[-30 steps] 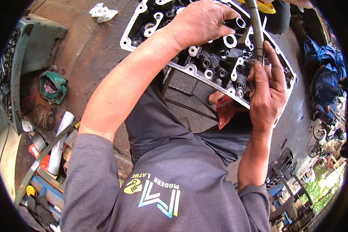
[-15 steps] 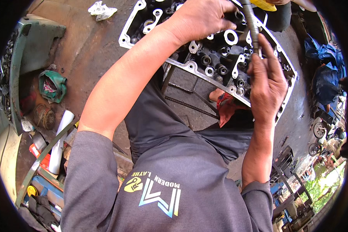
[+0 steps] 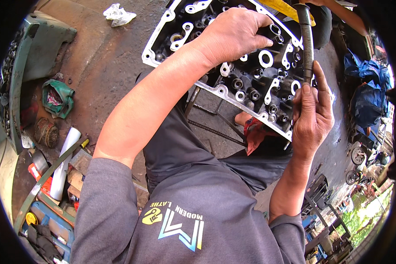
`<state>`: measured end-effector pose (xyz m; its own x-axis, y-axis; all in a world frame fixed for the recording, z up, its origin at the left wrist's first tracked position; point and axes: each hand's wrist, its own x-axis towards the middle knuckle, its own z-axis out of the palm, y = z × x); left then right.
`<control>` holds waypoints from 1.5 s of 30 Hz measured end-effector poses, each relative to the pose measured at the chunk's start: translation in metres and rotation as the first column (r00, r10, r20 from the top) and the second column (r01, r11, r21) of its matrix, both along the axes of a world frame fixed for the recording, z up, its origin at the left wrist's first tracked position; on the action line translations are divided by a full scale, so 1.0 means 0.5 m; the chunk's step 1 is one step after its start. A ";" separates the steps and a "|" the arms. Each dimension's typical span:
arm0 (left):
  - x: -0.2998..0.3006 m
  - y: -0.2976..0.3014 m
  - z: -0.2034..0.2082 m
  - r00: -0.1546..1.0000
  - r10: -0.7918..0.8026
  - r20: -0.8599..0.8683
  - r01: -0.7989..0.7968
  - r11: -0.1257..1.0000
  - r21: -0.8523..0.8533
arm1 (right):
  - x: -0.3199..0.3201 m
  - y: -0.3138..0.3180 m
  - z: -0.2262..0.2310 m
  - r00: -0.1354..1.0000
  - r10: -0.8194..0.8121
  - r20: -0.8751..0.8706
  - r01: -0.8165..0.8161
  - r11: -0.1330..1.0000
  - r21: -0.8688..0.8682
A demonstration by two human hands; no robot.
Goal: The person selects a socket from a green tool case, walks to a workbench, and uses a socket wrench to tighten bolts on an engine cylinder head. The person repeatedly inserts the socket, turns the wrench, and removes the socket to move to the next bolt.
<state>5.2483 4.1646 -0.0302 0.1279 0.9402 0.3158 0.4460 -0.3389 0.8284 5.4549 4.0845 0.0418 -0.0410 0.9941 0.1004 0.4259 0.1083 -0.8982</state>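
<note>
A metal engine cylinder head (image 3: 213,88), with pale machined rims and dark cavities, lies in front of me across a metal frame. My left hand (image 3: 233,35) reaches over its middle, thumb and forefinger apart beside a thin round ring (image 3: 275,29). No object shows between those fingertips; the other fingers are partly hidden. Over the right end of the cylinder head, my right hand (image 3: 312,119) grips the lower end of a dark, ridged rod-shaped tool (image 3: 307,48). The forefinger lies stretched along it and the thumb presses its side. The rod's top end is wider.
Another person's arm (image 3: 347,17) shows at the top right, near a yellow cloth-like thing (image 3: 282,9). A crumpled plastic bag (image 3: 119,15) lies on the stained floor. A green bag (image 3: 58,97), a white tube (image 3: 66,163) and a blue case (image 3: 53,220) are at left.
My right hand and the rod have moved right and down, away from the middle of the cylinder head. My left hand stays over it, with thumb and forefinger farther apart. The view has shifted slightly.
</note>
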 end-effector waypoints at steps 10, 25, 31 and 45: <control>-0.091 -0.059 0.111 0.744 -0.007 0.668 -0.049 0.997 0.065 | -0.020 0.041 0.083 0.955 -0.003 -0.297 0.078 0.967 0.242; 0.031 -0.154 0.101 0.870 -0.144 -0.471 -0.035 0.936 -0.351 | -0.128 0.256 0.051 0.758 0.252 -0.602 -0.044 0.940 0.339; 0.027 -0.112 0.123 0.811 -0.242 -0.533 -0.007 0.906 -0.423 | -0.165 0.282 0.030 0.722 0.192 -0.665 -0.039 0.970 0.238; 0.060 -0.067 0.138 0.634 -0.360 -0.685 -0.059 0.860 -0.506 | -0.233 0.359 0.018 0.874 0.200 -0.443 -0.205 0.978 0.038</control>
